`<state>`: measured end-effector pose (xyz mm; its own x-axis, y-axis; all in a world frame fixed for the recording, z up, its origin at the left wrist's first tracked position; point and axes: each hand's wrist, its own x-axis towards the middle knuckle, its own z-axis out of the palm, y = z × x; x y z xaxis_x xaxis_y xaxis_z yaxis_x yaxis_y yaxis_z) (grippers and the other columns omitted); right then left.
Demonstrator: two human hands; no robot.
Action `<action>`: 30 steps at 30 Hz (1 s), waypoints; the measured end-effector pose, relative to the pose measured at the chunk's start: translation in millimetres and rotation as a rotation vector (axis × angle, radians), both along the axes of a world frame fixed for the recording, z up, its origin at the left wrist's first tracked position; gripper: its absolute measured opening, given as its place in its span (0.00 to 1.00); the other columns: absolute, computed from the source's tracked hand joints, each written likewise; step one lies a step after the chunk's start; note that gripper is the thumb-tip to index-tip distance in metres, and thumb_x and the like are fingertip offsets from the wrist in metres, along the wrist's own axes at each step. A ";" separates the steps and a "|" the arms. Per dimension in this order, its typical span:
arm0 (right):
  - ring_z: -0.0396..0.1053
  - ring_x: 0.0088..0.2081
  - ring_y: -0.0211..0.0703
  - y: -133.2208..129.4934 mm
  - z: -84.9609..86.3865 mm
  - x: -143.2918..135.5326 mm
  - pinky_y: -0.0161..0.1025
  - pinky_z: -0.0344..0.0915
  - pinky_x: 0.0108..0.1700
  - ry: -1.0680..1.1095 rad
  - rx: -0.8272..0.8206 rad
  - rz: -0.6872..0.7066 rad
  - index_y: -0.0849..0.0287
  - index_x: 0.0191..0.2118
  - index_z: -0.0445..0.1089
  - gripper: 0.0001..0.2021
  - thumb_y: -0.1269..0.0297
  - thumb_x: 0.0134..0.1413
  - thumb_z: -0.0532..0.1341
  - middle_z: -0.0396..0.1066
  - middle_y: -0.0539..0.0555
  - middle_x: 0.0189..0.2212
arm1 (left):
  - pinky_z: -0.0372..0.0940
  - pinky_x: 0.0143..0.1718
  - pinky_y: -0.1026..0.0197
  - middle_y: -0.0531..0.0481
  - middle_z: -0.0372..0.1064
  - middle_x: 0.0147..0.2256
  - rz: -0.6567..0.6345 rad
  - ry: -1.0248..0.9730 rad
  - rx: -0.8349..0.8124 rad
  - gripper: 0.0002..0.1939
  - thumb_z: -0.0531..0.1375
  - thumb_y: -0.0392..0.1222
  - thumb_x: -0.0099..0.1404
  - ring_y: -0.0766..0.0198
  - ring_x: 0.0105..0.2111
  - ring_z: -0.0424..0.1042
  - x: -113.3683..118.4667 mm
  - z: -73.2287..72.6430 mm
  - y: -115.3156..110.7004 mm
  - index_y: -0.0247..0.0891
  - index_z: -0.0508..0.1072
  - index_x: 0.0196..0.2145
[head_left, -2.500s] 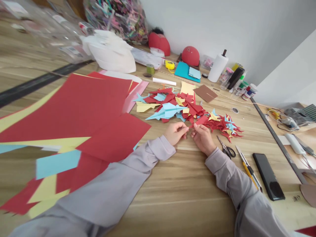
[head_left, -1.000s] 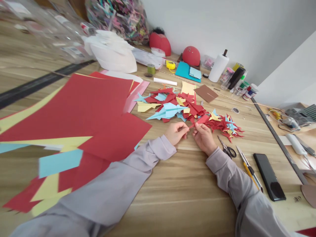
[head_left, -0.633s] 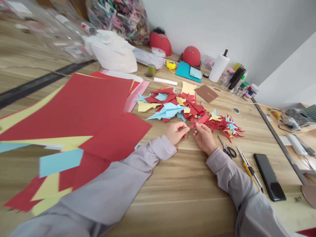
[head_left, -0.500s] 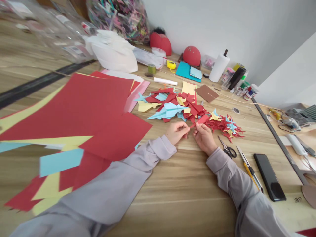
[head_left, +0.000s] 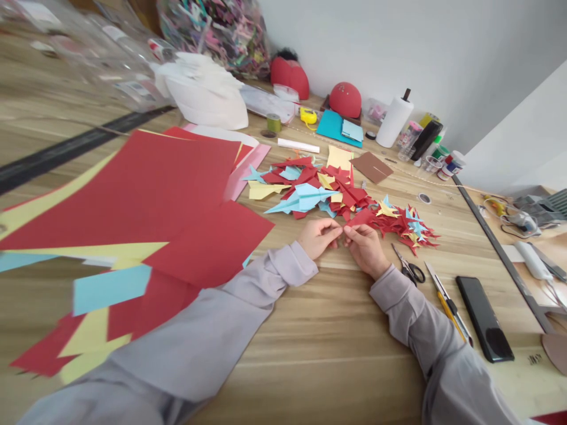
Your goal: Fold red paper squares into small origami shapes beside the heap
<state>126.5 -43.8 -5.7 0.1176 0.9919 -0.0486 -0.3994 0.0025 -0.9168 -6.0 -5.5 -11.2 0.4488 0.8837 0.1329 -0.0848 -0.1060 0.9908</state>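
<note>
My left hand (head_left: 319, 237) and my right hand (head_left: 367, 249) meet above the tabletop, thumbs and forefingers pinched on a small piece of red paper (head_left: 359, 217). The fingers cover much of it, so its folds are hard to make out. Just beyond lies a heap of folded paper in red, blue and yellow, with a light blue paper plane (head_left: 301, 199) on its near side. To the right of that heap are small pointed paper shapes (head_left: 405, 227), mostly red. Scissors (head_left: 411, 268) rest beside my right wrist.
Large red sheets (head_left: 186, 183) spread over the left side, with a light blue strip (head_left: 110, 289) nearby. A utility knife (head_left: 449, 304) and a black phone (head_left: 484, 319) lie to the right. Farther back stand a yellow tape measure (head_left: 307, 116) and a white roll (head_left: 394, 121).
My right hand has shifted slightly left, so the fingertips of both hands now touch or nearly touch. The red paper that showed between them is now mostly covered.
</note>
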 end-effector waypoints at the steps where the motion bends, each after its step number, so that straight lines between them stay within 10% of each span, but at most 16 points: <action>1: 0.60 0.19 0.32 -0.2 0.7 -0.6 0.34 0.57 0.26 -0.004 0.002 0.003 0.58 0.20 0.70 0.10 0.62 0.33 0.71 0.66 0.45 0.15 | 0.62 0.21 0.65 0.54 0.66 0.18 0.002 0.004 0.003 0.11 0.60 0.46 0.55 0.68 0.17 0.66 -0.1 0.7 -0.3 0.35 0.69 0.24; 30: 0.59 0.20 0.31 -0.3 -0.4 -0.4 0.33 0.57 0.25 0.037 0.039 0.043 0.60 0.20 0.70 0.09 0.64 0.38 0.70 0.65 0.45 0.16 | 0.64 0.21 0.65 0.50 0.72 0.23 -0.047 -0.005 -0.019 0.11 0.61 0.45 0.54 0.69 0.18 0.66 0.0 6.7 -2.8 0.33 0.71 0.26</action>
